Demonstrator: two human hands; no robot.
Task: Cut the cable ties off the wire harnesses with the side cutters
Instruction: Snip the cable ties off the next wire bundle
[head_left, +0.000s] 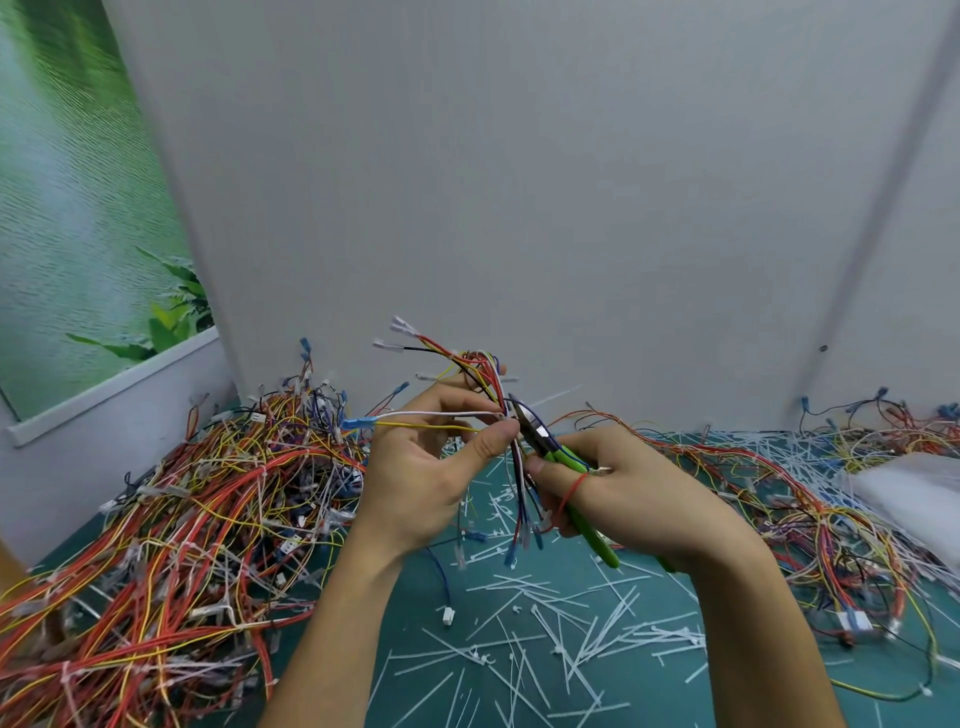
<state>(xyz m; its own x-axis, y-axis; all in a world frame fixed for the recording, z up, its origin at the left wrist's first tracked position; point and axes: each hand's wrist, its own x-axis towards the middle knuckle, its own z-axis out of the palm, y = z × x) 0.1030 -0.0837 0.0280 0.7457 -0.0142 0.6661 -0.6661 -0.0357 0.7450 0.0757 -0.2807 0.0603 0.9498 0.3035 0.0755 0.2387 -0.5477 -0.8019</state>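
The left hand (426, 457) pinches one wire harness (485, 379) between thumb and curled fingers. Everything else is best placed from that bundle. Its long axis runs roughly upright: terminals fan out above the pinch, loose ends hang below it, and a white and a yellow lead branch off sideways to the left. The right hand (623, 499) sits to the lower right of the harness, fingers wrapped round the green handles of the side cutters (550, 449). The tool slants up and to the left, so its nose meets the bundle just beside the left thumb. I cannot tell how far the jaws are parted. A thin white strip (558, 396) pokes out to the upper right of the harness (likely the tail of the tie, though the band itself is too small to make out). By my reading, the cut depends on the blades crossing the tie without also catching the wires that run along it. To the left of the harness lies a heap of bundled harnesses (182, 519), to its right a looser tangle (831, 509), and beneath it cut ties (571, 639) litter the green mat (431, 649).
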